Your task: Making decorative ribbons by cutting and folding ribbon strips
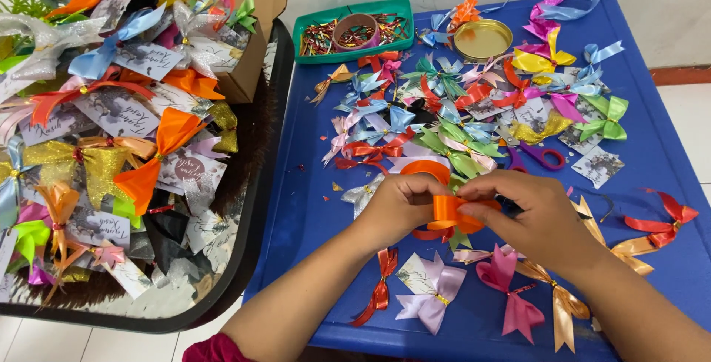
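Over the near middle of a blue table (666,147), my left hand (400,210) and my right hand (537,217) pinch one folded orange ribbon (453,214) between their fingertips. The ribbon is gathered into a bow shape. An orange ribbon roll (424,170) lies just behind my fingers. Finished bows lie in front of my hands: a lilac one (433,291), a pink one (511,288), a red one (383,280) and a gold one (559,299).
Many coloured bows (452,110) cover the far table, with purple scissors (539,157), a gold lid (482,39) and a green tray (354,31) of wire ties. At left a dark round tray (255,206) holds heaped bows with cards and a cardboard box (252,28).
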